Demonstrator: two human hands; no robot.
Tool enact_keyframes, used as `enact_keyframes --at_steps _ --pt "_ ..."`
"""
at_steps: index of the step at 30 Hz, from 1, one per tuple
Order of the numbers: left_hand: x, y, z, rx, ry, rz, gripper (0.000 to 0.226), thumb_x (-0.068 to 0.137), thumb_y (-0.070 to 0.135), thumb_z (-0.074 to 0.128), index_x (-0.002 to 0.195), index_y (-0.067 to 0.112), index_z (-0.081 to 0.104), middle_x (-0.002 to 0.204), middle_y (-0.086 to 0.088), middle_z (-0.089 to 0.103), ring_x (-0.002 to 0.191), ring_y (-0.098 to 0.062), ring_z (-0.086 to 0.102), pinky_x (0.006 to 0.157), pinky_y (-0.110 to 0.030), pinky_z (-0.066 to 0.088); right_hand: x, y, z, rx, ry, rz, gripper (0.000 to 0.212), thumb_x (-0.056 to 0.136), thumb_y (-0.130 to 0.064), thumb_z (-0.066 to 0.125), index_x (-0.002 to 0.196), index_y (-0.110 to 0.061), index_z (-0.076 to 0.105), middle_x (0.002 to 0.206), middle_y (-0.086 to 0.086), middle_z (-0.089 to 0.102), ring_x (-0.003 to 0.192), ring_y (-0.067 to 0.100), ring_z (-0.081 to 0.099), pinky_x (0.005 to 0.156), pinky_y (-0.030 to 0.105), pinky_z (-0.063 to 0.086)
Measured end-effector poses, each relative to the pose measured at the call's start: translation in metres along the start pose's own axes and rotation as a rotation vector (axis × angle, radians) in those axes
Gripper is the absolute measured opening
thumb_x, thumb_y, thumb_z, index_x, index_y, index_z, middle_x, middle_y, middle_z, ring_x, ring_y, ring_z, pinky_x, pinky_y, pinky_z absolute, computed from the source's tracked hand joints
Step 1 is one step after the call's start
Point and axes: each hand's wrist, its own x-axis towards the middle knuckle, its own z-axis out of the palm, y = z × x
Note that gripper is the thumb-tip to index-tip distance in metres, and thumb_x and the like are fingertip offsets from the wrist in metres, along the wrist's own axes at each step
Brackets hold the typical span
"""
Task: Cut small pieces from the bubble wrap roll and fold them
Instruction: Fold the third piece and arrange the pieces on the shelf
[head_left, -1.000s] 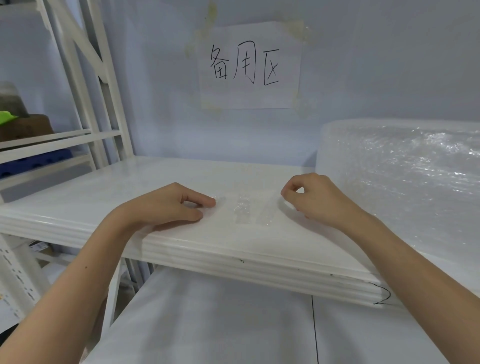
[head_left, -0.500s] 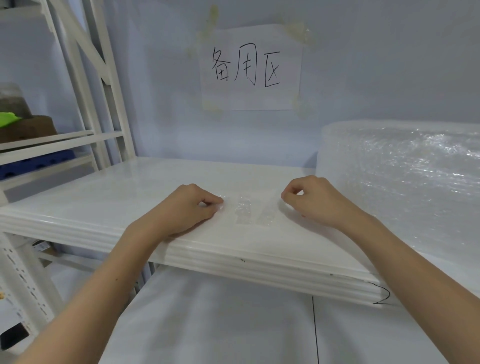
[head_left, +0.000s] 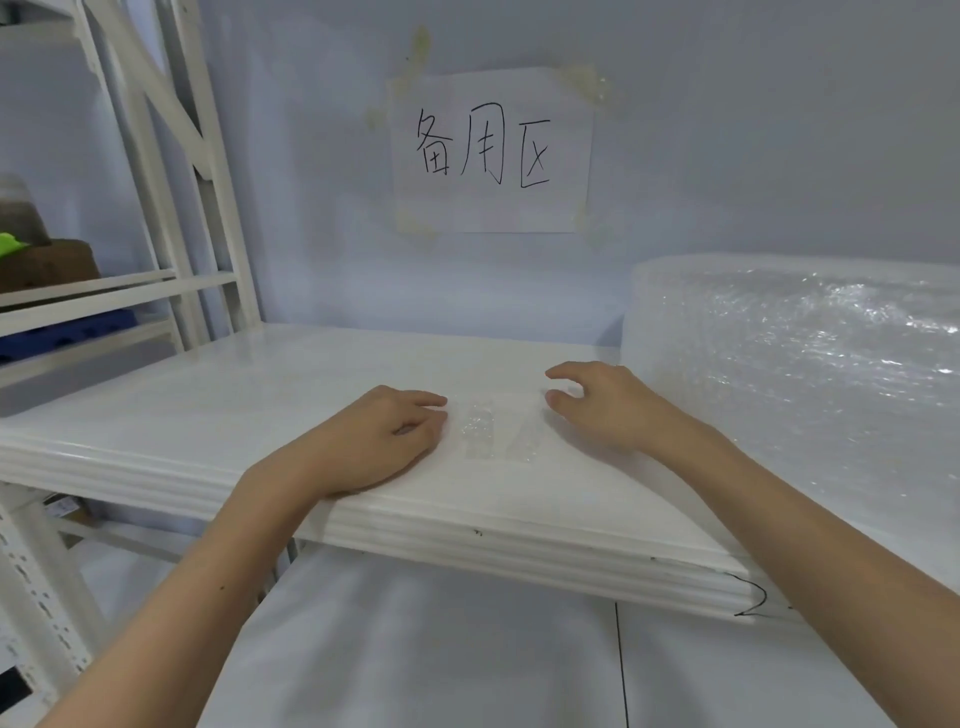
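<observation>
a: bubble wrap piece (head_left: 496, 428) lies flat on the white board (head_left: 249, 415), between the two hands, near the front edge. it's clear and hard to make out against the white.

b: and the hands?

a: left hand (head_left: 382, 441) rests at the piece's left end, fingers curled, tips at its edge; whether they pinch it i cannot tell. right hand (head_left: 597, 408) sits at the right end, fingers spread and loosely bent, seemingly clamped on nothing.

b: how will it handle?

a: my guess is very light, soft and limp, a bit slippery on that smooth board. it should crease with little force but may spring back open. best taken by the short ends or corners, thumb under and finger on top.

b: the roll?

a: bubble wrap roll (head_left: 800, 374) lies at the right, just beside the right hand.
</observation>
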Motion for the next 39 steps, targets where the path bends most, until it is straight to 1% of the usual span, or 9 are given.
enact_keyframes --at_steps 2,4,6,9,16,18,23,26,39 --pt "0.001 0.002 0.001 -0.006 0.072 -0.005 0.033 0.102 0.029 0.045 0.114 0.017 0.073 0.141 0.011 0.053 0.125 -0.009 0.049 0.096 -0.015 0.031 0.005 -0.002 0.003 -0.026 -0.068 0.006 0.048 0.098 -0.042 0.046 0.143 -0.026 0.044 0.153 -0.001 0.04 0.138 0.021 0.037 0.108 0.031 0.028" --pt "0.0 0.006 0.001 -0.062 0.18 -0.043 0.031 0.101 0.024 0.048 0.124 0.02 0.068 0.138 0.011 0.055 0.124 -0.007 0.049 0.094 -0.006 0.028 0.009 -0.001 0.008 -0.033 -0.106 0.035 0.049 0.094 -0.047 0.05 0.139 -0.028 0.05 0.15 -0.001 0.043 0.135 0.022 0.042 0.107 0.033 0.033" --pt "-0.002 0.009 0.0 -0.112 0.233 -0.057 0.036 0.1 0.023 0.05 0.135 0.025 0.06 0.14 0.013 0.054 0.121 0.002 0.046 0.093 0.0 0.025 0.011 0.001 0.011 0.003 -0.094 0.062 0.044 0.091 -0.046 0.057 0.128 -0.024 0.061 0.141 0.001 0.052 0.125 0.022 0.051 0.095 0.029 0.039" --pt "-0.004 0.014 -0.002 -0.18 0.269 -0.077 0.041 0.1 0.025 0.048 0.141 0.033 0.051 0.139 0.018 0.052 0.118 0.002 0.048 0.097 -0.014 0.032 0.012 0.003 0.013 0.058 -0.021 0.032 0.028 0.087 -0.035 0.065 0.108 -0.017 0.072 0.115 0.003 0.065 0.102 0.019 0.06 0.077 0.023 0.041" --pt "0.003 0.043 -0.003 -0.327 0.476 -0.083 0.032 0.097 0.02 0.053 0.125 0.03 0.064 0.122 0.023 0.059 0.109 0.002 0.053 0.091 -0.011 0.037 0.011 -0.002 0.006 0.271 0.162 -0.059 0.012 0.082 -0.003 0.067 0.088 -0.013 0.071 0.083 -0.003 0.065 0.072 0.008 0.058 0.062 0.005 0.041" --pt "0.006 0.054 -0.002 -0.38 0.499 -0.08 0.026 0.095 0.022 0.057 0.117 0.027 0.069 0.114 0.021 0.065 0.102 0.0 0.059 0.091 -0.015 0.043 0.005 -0.009 -0.005 0.527 0.203 -0.068 0.015 0.081 -0.002 0.069 0.088 -0.015 0.066 0.079 -0.002 0.064 0.067 0.012 0.059 0.067 0.015 0.048" --pt "0.013 0.081 0.003 -0.564 0.382 -0.087 0.018 0.091 0.038 0.062 0.097 0.026 0.075 0.09 0.016 0.073 0.078 0.005 0.064 0.07 -0.01 0.045 -0.025 -0.026 -0.021 0.865 0.159 -0.175 0.045 0.083 -0.006 0.071 0.122 -0.021 0.055 0.088 0.005 0.07 0.076 0.012 0.066 0.073 0.024 0.056" --pt "0.017 0.091 0.006 -0.699 0.286 -0.032 0.022 0.092 0.037 0.064 0.092 0.019 0.076 0.087 0.005 0.076 0.068 -0.003 0.061 0.07 -0.019 0.05 -0.031 -0.027 -0.022 0.917 0.13 -0.183 0.051 0.083 -0.003 0.069 0.128 -0.02 0.054 0.087 0.002 0.071 0.08 0.014 0.067 0.073 0.024 0.054" --pt "0.022 0.092 0.02 -0.896 0.223 -0.065 0.013 0.088 0.012 0.067 0.099 0.016 0.074 0.083 -0.013 0.074 0.063 -0.012 0.058 0.069 -0.02 0.049 -0.031 -0.016 -0.028 1.035 0.202 -0.094 0.012 0.09 -0.013 0.065 0.097 -0.011 0.074 0.08 -0.001 0.067 0.07 0.013 0.061 0.06 0.022 0.049"
